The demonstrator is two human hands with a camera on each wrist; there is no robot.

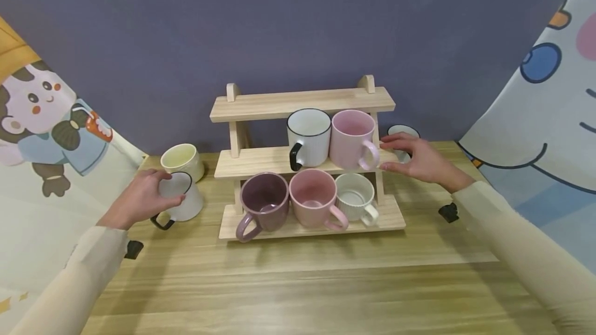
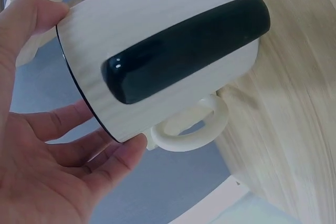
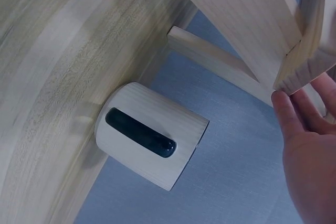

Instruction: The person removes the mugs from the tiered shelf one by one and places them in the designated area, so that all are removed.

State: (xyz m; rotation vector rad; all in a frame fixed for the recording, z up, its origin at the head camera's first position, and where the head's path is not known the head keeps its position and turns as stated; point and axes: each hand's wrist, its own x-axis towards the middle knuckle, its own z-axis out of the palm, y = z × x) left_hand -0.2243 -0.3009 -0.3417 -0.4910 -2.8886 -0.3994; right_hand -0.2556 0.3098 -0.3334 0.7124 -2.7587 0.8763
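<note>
My left hand [image 1: 144,195] holds a white mug [image 1: 190,206] with a dark rim and black handle [image 2: 189,48] by its top, thumb on one side and fingers on the other. The mug stands on the table left of a three-tier wooden rack [image 1: 251,162]. With thumb and fingers spread across it, my right hand [image 1: 421,159] grips the right end of the rack's middle shelf, next to a pink mug [image 1: 349,143]. Low beside that hand, another white mug with a black handle [image 3: 149,135] stands behind the rack's right side.
A white mug with black handle [image 1: 309,136] shares the middle shelf. Purple [image 1: 265,211], pink [image 1: 312,206] and cream [image 1: 355,200] mugs line the bottom shelf. A pale yellow mug [image 1: 186,162] stands behind the left hand's mug. Printed cloths hang at both sides.
</note>
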